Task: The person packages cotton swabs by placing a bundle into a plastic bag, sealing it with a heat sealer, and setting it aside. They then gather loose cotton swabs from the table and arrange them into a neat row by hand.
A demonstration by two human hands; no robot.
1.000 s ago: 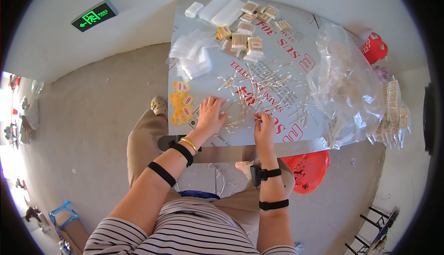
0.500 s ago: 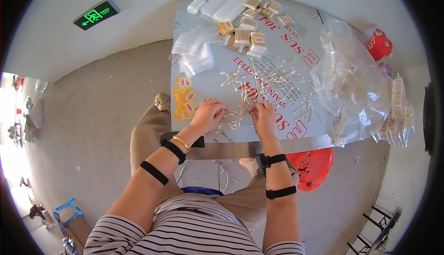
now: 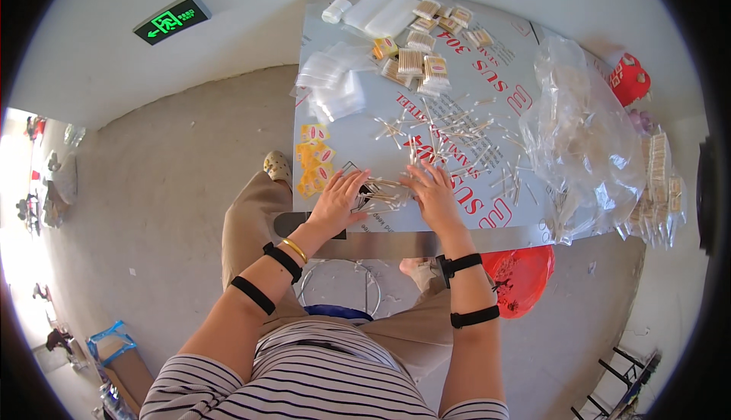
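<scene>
A loose sheaf of cotton swabs [image 3: 382, 194] lies near the table's front edge, between my two hands. My left hand [image 3: 335, 203] is at its left end, fingers stretched out and touching or nearly touching the tips. At the other end is my right hand [image 3: 437, 203], its fingers also extended and slightly spread, close against the swab ends. Neither hand wraps round the swabs. Just beyond, more loose cotton swabs [image 3: 449, 132] are scattered over the table [image 3: 487, 31]. Yellow-and-white printed cards [image 3: 314, 161] lie in a cluster to the left of my left hand.
Clear plastic sleeves [image 3: 331, 85] and white bundles are at the back left. Filled swab packs [image 3: 411, 62] sit behind the loose swabs. A large clear bag [image 3: 582, 138] covers the right side, beside more packs [image 3: 659, 180]. A red bag [image 3: 521, 279] is below the front edge.
My fingers have opened out, the right hand's most clearly. The swabs near the front edge lie more together between my hands. The whole view has shifted slightly.
</scene>
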